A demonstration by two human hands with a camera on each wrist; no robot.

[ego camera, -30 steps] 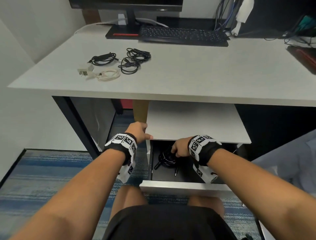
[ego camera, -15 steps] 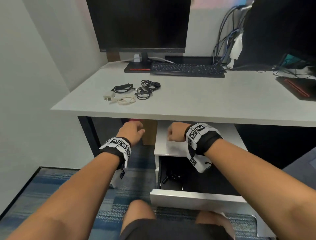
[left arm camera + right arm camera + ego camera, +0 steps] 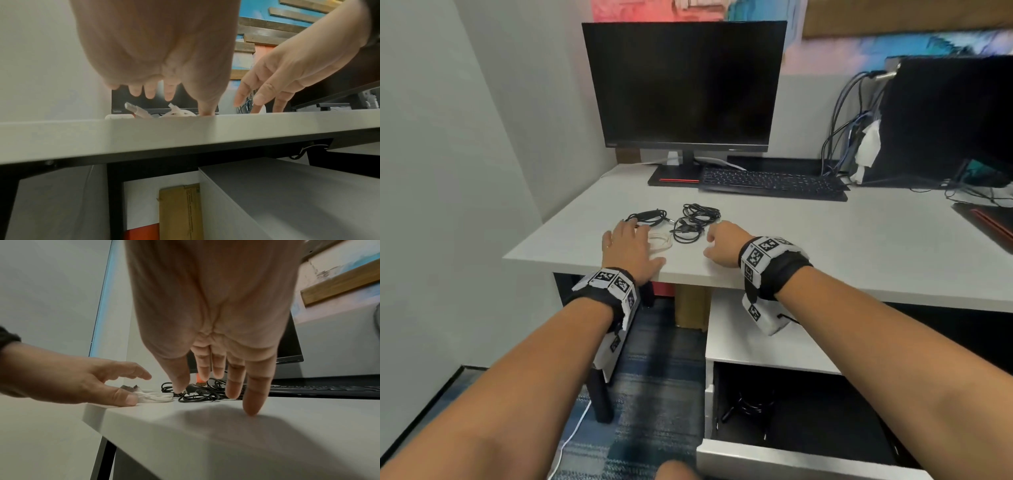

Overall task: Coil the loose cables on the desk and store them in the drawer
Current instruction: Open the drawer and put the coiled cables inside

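On the desk [image 3: 825, 246], both hands [image 3: 630, 248] hover spread over cables [image 3: 690, 222]; monitor [image 3: 116, 111] reads ThinkVision.

Head view above, wrist views desk-level

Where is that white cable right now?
In the head view the white cable lies on the desk near its front left corner, partly under the left hand, just left of the black cables.

Even, soft indoor light from above. Right wrist view: the right hand [image 3: 207, 318] casts a soft shadow on the desk [image 3: 267, 434] at lower centre. Both palms close to the lens are blurred. Straight lines bow at frame edges.
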